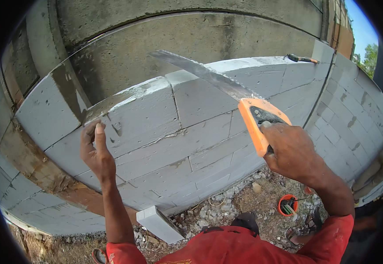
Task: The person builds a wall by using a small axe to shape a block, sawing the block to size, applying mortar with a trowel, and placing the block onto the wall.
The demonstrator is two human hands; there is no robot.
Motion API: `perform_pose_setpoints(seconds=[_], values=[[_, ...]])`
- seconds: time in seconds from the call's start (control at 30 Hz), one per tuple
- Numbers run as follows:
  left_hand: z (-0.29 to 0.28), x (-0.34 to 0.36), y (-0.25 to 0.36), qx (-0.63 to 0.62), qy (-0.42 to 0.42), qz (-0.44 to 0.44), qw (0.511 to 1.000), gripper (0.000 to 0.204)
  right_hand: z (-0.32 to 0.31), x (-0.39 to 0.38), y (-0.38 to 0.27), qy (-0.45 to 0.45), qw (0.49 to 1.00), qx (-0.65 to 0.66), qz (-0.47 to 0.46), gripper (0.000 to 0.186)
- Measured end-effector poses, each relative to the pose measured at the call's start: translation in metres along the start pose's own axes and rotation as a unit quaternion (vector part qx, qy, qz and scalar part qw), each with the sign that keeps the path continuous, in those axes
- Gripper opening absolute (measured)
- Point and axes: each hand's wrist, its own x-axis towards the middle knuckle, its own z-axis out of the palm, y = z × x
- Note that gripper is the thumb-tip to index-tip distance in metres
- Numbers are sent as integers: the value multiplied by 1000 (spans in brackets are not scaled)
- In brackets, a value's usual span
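The saw (218, 81) slants lengthwise from the right hand (291, 147), tip pointing forward-left.

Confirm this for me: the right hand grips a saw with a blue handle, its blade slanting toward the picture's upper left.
Wrong on the colour: the head view shows a mainly orange handle. The rest stands: the right hand grips the saw, its blade slanting toward the picture's upper left.

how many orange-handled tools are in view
2: the saw in the right hand, and a smaller tool lying atop the wall, toward the right. More may be hidden in the bucket.
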Motion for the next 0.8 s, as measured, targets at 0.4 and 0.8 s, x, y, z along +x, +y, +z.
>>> perform_pose_setpoints(seconds=[0.4,0.8], values=[[104,-129,5,-124,-277,-166,938,26,104,75,74,197,521,816,157,28],[10,-243,-84,-3,-407,-401,821,31,257,1,60,269,214,924,166,30]])
